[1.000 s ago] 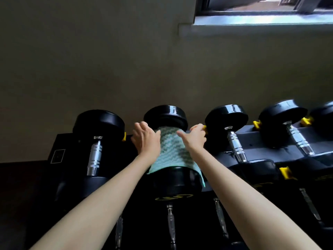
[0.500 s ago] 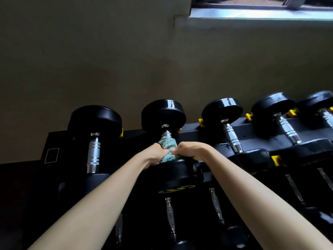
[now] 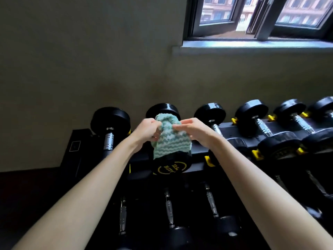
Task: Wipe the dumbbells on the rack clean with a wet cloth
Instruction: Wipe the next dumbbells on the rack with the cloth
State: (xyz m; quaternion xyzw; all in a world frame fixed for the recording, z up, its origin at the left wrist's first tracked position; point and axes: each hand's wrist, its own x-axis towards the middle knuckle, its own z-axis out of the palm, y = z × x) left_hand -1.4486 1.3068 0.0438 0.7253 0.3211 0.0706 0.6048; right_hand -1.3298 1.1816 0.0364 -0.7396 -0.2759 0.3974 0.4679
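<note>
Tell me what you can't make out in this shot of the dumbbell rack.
Head view only:
- Handle of the second dumbbell from the left: hidden behind the cloth held by the left hand and right hand.
- The yellow label on its near end: too blurred to read.
- The lower-row dumbbells: dark, partly behind the forearms.
- The rack: right end cut off by the frame edge.
- Cloth's wetness: cannot tell.

Your room is dim. Light comes in from the window (image 3: 234,20) up on your right, and it is the brightest spot. The wall (image 3: 90,60) looks grey and shadowy. The rack (image 3: 227,128) low down is almost black, with small shiny spots on the dumbbells (image 3: 212,110). Straight lines bend near the edges.
</note>
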